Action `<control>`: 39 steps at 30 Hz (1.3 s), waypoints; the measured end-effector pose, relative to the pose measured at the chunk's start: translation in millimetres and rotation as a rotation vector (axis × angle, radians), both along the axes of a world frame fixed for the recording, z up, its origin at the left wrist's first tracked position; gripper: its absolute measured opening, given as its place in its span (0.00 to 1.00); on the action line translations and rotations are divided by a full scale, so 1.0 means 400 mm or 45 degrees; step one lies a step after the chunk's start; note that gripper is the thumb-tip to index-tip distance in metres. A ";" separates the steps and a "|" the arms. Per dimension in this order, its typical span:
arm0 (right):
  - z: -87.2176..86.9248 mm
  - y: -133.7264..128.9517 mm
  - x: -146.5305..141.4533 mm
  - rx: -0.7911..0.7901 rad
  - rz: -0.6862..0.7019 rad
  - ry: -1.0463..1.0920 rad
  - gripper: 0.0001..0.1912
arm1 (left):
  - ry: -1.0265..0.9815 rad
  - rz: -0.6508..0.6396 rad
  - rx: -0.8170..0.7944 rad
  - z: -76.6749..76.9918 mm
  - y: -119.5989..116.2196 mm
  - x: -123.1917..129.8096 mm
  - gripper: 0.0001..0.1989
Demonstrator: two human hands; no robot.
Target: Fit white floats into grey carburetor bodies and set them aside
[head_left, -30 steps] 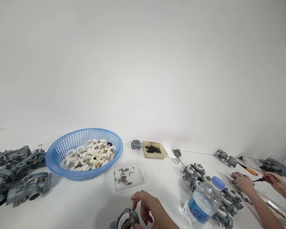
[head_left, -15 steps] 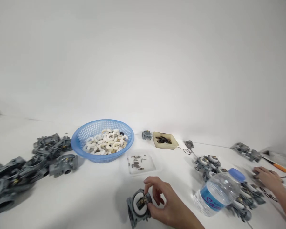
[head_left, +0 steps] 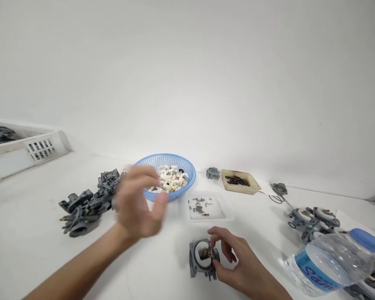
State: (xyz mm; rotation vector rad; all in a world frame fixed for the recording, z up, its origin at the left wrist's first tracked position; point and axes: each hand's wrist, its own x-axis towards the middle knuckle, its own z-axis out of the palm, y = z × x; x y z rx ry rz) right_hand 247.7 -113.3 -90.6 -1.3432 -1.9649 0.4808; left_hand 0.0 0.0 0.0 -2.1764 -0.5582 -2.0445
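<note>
A grey metal carburetor body [head_left: 193,260] with a white ring-shaped float inside stands on the white table near the front. My right hand [head_left: 237,260] grips its right side between thumb and fingers. My left hand [head_left: 140,200], smeared by motion, is raised with thumb and fingers apart and nothing visible in it. It partly covers the blue basket [head_left: 190,189] of white floats [head_left: 171,177]. Behind the carburetor body lies a shallow white tray [head_left: 220,214] with small metal pins.
Carburetor bodies [head_left: 96,200] are heaped at left, below a white crate [head_left: 46,146]. A beige tray [head_left: 253,185] holds black rings. At right are a water bottle [head_left: 321,262] and float-fitted bodies [head_left: 314,218]. One small body [head_left: 213,173] sits by the wall.
My left hand has come into view, raised at the left. The view has swung left, showing the white crate; the other person's hand at right is out of view. My right hand still grips the carburetor body.
</note>
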 end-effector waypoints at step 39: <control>-0.036 0.000 -0.033 -0.555 0.130 0.510 0.35 | 1.003 -0.745 -1.407 -0.220 0.069 -0.002 0.25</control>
